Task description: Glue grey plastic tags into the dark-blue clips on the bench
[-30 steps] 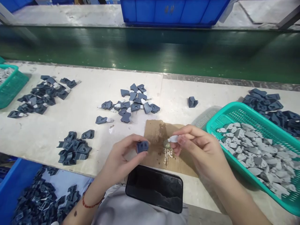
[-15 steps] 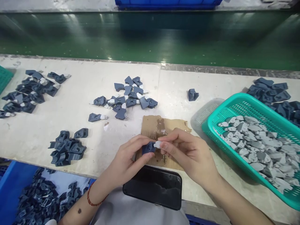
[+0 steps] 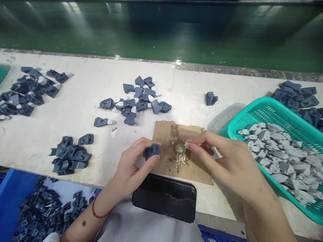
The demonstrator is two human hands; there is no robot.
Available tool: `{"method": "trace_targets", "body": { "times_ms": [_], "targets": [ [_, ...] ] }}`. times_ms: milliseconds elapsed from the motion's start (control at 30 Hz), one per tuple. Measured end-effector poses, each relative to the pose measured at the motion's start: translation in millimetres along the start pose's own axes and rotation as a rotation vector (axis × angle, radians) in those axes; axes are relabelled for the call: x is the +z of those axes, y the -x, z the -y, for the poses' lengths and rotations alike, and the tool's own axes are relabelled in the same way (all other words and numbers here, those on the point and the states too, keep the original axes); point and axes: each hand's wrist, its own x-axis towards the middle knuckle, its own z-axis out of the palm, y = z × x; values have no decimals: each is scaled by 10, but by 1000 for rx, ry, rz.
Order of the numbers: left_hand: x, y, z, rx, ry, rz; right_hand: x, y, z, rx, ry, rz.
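My left hand pinches a dark blue plastic part between thumb and fingers, above the left edge of a piece of brown cardboard. Closed on a small light grey plastic piece, my right hand is at the cardboard's right side. Most of that piece is hidden by the fingertips. Its visible end is beside a small round greenish spot that glistens, with wet stains around it. The two pieces are apart.
A green basket of grey pieces stands at the right. Blue parts with grey pieces lie in a middle group and a left pile. Plain blue parts lie nearer. A phone lies at the front edge; a blue bin is below left.
My right hand has drawn the grey piece away from the blue part, rightward to the glistening spot. My left hand has shifted slightly left and up with the blue part. The view has tilted down slightly.
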Motion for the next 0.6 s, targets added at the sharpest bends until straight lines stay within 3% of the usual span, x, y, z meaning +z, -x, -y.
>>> {"method": "trace_targets", "body": {
  "times_ms": [200,467,600],
  "targets": [
    [5,8,-43,37,-50,44,143,-29,-61,-119,160,124],
    [18,20,-26,47,-59,88,70,-2,-44,36,-27,60],
    [24,19,-37,58,-70,109,125,-38,-54,2,5,95]
  ]
}}
